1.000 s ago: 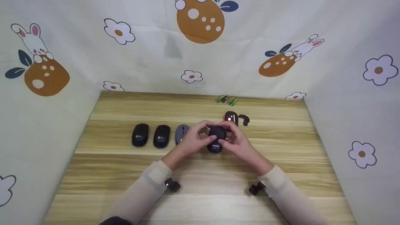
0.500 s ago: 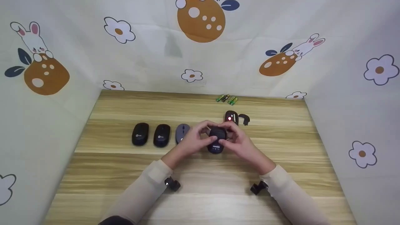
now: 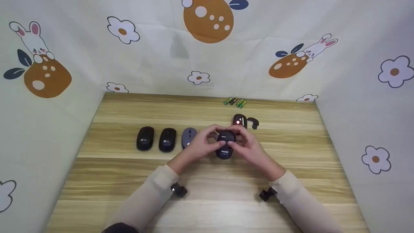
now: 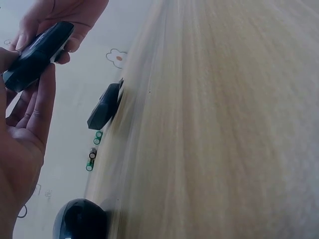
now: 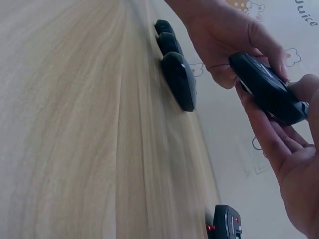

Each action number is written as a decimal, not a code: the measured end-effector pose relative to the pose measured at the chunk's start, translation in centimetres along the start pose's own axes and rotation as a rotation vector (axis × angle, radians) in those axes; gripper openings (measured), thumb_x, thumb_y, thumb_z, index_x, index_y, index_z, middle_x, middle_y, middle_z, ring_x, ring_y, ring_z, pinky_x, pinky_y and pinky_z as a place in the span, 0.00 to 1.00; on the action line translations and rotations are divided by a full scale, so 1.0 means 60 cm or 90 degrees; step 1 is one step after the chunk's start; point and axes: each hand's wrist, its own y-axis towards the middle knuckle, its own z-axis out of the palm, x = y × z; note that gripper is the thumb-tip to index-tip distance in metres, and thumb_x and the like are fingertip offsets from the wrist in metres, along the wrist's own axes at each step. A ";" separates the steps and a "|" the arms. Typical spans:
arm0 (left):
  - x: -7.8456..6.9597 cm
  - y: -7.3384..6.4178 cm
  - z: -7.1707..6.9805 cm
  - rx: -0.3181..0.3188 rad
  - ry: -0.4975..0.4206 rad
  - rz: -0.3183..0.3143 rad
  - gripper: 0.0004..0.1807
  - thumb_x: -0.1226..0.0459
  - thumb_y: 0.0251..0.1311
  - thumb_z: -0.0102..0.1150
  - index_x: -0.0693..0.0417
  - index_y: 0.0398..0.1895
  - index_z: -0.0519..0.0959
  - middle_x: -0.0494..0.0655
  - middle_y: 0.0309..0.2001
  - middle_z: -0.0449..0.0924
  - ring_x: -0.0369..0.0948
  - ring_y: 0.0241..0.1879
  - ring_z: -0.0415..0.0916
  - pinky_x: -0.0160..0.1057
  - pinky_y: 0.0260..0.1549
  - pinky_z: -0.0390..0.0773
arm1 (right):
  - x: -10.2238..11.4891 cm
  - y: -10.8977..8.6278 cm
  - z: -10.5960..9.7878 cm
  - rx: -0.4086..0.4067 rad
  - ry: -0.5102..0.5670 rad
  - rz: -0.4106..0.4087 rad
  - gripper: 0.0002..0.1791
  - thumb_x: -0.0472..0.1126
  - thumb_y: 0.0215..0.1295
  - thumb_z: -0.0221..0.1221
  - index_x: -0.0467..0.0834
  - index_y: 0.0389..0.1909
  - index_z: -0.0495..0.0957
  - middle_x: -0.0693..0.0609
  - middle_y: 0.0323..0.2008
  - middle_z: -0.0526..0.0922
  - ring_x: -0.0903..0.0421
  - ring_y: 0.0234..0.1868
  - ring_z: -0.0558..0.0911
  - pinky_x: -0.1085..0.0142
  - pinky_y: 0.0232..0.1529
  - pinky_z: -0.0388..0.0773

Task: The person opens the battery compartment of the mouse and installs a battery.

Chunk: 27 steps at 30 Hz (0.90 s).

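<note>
Both hands hold a dark computer mouse (image 3: 224, 154) above the table, its labelled underside facing up. My left hand (image 3: 204, 141) grips its left side and my right hand (image 3: 248, 146) its right side. Both thumbs press side by side on the middle of that face, while the other fingers curl around the far end and below. In the left wrist view the held mouse (image 4: 39, 56) is tilted and well off the wood; the right wrist view shows the mouse (image 5: 269, 89) between the two hands as well.
Left of the hands stand two black mice (image 3: 145, 138) and a grey mouse (image 3: 188, 136), partly covered by the left hand. Just behind the hands an upturned mouse (image 3: 239, 120) glows red, beside a loose curved black cover (image 3: 254, 123). Several small batteries (image 3: 234, 102) lie near the back curtain.
The right thumb has slid a little up the mouse, now level with the left thumb. More of the far end of the underside shows, with a pale mark. The grip otherwise stays the same.
</note>
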 end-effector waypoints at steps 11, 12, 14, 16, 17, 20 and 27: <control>0.004 0.004 0.000 0.001 0.024 0.005 0.23 0.64 0.70 0.74 0.59 0.66 0.82 0.52 0.58 0.86 0.47 0.46 0.83 0.55 0.58 0.83 | 0.005 0.013 0.004 -0.114 -0.094 -0.125 0.15 0.19 0.64 0.70 0.29 0.50 0.83 0.36 0.43 0.83 0.51 0.42 0.83 0.60 0.44 0.79; 0.005 0.004 0.000 0.002 0.026 0.005 0.24 0.64 0.70 0.74 0.60 0.66 0.82 0.53 0.58 0.86 0.47 0.46 0.83 0.55 0.59 0.83 | -0.001 0.013 0.002 -0.117 -0.094 -0.125 0.15 0.19 0.64 0.71 0.31 0.50 0.84 0.37 0.43 0.84 0.52 0.42 0.83 0.59 0.44 0.79; 0.005 0.004 0.000 0.006 0.030 0.007 0.24 0.64 0.71 0.74 0.60 0.66 0.82 0.53 0.58 0.86 0.47 0.46 0.83 0.57 0.59 0.83 | -0.006 0.012 -0.002 -0.113 -0.094 -0.123 0.17 0.21 0.65 0.71 0.34 0.52 0.85 0.39 0.43 0.85 0.53 0.42 0.83 0.59 0.44 0.79; 0.006 0.004 0.000 0.008 0.034 0.006 0.24 0.63 0.71 0.74 0.59 0.67 0.82 0.53 0.58 0.86 0.48 0.46 0.83 0.58 0.59 0.82 | -0.007 0.011 -0.005 -0.109 -0.090 -0.116 0.18 0.23 0.67 0.71 0.36 0.55 0.86 0.41 0.44 0.85 0.53 0.43 0.83 0.61 0.45 0.80; 0.006 0.004 0.000 0.009 0.037 0.004 0.24 0.62 0.71 0.74 0.58 0.67 0.82 0.52 0.58 0.86 0.48 0.46 0.83 0.58 0.59 0.82 | -0.008 0.010 -0.006 -0.108 -0.086 -0.110 0.18 0.24 0.68 0.71 0.37 0.56 0.86 0.42 0.45 0.85 0.53 0.43 0.82 0.62 0.45 0.80; 0.006 0.003 0.000 0.011 0.036 -0.001 0.24 0.62 0.70 0.74 0.56 0.66 0.83 0.51 0.57 0.86 0.47 0.46 0.83 0.59 0.58 0.82 | -0.004 0.009 -0.009 -0.115 -0.056 -0.087 0.17 0.27 0.71 0.70 0.39 0.59 0.86 0.43 0.46 0.85 0.53 0.44 0.82 0.66 0.46 0.81; 0.009 0.002 0.004 0.018 0.016 -0.015 0.21 0.64 0.70 0.74 0.53 0.64 0.83 0.46 0.55 0.87 0.44 0.46 0.81 0.59 0.56 0.83 | -0.001 0.010 -0.015 -0.179 0.045 -0.031 0.16 0.24 0.72 0.67 0.32 0.59 0.83 0.45 0.41 0.85 0.55 0.39 0.83 0.67 0.45 0.84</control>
